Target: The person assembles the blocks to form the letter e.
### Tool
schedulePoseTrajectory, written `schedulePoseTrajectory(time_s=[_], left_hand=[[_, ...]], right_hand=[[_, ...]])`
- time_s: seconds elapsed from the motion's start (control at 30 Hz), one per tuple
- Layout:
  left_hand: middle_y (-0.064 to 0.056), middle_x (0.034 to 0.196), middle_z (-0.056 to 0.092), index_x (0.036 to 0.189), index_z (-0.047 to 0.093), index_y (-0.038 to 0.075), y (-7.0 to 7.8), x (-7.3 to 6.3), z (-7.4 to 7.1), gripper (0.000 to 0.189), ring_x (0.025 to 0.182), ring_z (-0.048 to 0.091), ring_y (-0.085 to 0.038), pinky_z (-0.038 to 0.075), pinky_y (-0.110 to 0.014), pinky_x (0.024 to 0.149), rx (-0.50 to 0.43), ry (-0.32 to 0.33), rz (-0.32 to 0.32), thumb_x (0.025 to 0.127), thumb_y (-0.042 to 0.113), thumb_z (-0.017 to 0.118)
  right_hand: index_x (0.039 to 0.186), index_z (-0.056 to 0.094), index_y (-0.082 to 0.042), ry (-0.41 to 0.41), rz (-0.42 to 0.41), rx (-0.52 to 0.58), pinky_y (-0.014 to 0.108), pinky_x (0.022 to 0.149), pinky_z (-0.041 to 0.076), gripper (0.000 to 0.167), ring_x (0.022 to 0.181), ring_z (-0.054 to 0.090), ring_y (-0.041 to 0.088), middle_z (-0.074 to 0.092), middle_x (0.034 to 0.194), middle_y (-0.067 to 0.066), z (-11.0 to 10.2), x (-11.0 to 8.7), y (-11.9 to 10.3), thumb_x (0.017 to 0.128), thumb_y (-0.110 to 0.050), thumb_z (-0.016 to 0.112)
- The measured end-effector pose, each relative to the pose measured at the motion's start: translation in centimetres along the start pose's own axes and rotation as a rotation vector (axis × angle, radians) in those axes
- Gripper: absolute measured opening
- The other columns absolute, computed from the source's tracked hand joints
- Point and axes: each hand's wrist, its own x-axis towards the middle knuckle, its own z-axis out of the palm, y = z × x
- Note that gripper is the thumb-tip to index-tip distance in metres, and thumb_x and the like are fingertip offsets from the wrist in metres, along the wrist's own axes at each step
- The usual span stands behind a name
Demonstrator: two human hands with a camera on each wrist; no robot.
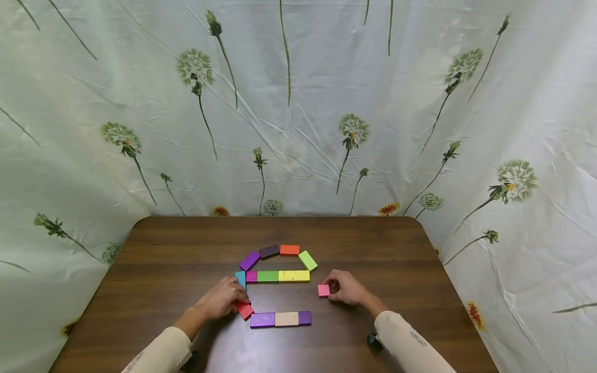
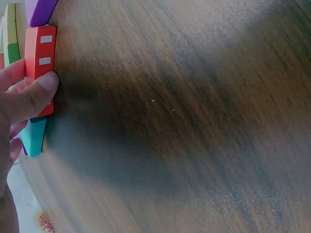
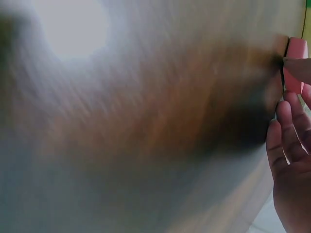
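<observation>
Coloured blocks lie on the brown table in a rounded outline. My left hand pinches a red block between thumb and fingers; in the left wrist view the red block touches the tabletop. A teal block is beyond it, and a purple block begins the front row. Between finger and thumb my right hand holds a small pink block, right of the outline and apart from the other blocks. The right wrist view shows this pink block at its right edge.
A middle row holds a magenta block, a green block and a yellow block. Purple, dark, orange and lime blocks arch behind it. The front row also has a beige block. A flowered curtain hangs behind the table.
</observation>
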Motion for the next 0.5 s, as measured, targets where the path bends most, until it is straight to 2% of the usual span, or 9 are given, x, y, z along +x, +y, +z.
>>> schedulePoseTrajectory(time_s=[0.2, 0.5], left_hand=[[0.006, 0.086, 0.058, 0.091, 0.078, 0.017, 0.1, -0.1, -0.1, 0.028, 0.085, 0.049, -0.015, 0.041, -0.034, 0.079, 0.021, -0.029, -0.04, 0.067, 0.004, 0.081], [0.005, 0.088, 0.06, 0.093, 0.078, 0.017, 0.1, -0.1, -0.1, 0.027, 0.087, 0.05, -0.016, 0.04, -0.035, 0.079, 0.016, -0.04, -0.048, 0.069, 0.004, 0.079]], right_hand=[[0.096, 0.067, -0.009, -0.061, -0.011, 0.04, 0.023, 0.07, 0.044, 0.028, 0.078, 0.049, 0.004, 0.055, 0.086, -0.008, 1.4, -0.9, -1.2, 0.071, -0.007, 0.079], [0.093, 0.067, -0.013, -0.106, -0.056, 0.053, 0.02, 0.072, 0.044, 0.029, 0.08, 0.048, 0.0, 0.055, 0.086, -0.014, 2.8, -2.4, -1.7, 0.068, -0.009, 0.081]])
